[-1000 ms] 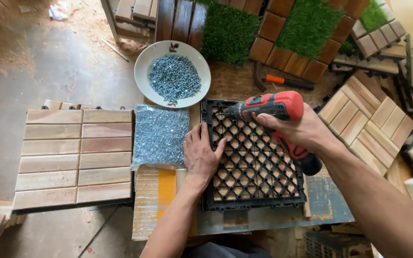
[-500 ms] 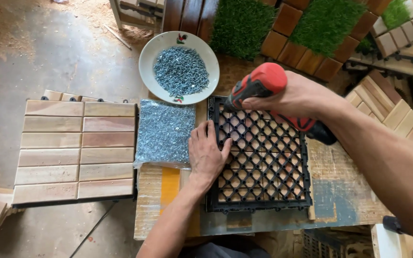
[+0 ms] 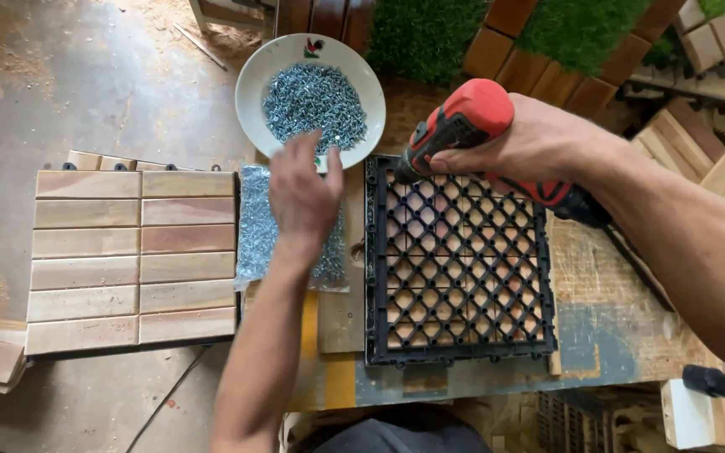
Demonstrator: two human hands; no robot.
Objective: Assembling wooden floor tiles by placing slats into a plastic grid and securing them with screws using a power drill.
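A dusty workshop floor strewn with sawdust surrounds a worn wooden bench [image 3: 606,335], with green turf tiles [image 3: 430,33] and brown slats stacked beyond it. Left of the left arm lies a finished wooden deck tile [image 3: 132,256]; right of it, the black plastic grid base [image 3: 459,260] sits flat on the bench. Half a second ago the left hand [image 3: 304,189] pressed on the grid's left edge; it has since lifted off and travelled forward, so the grid now lies unheld, just to that hand's right. The hand hovers with fingers loosely spread and empty, its tips at the near rim of the white bowl [image 3: 249,92] heaped with screws [image 3: 314,101], above a clear bag of more screws [image 3: 253,226]. The right hand [image 3: 530,147] is wrapped tight around a red power screwdriver [image 3: 472,126], nose down over the grid's far-left corner.
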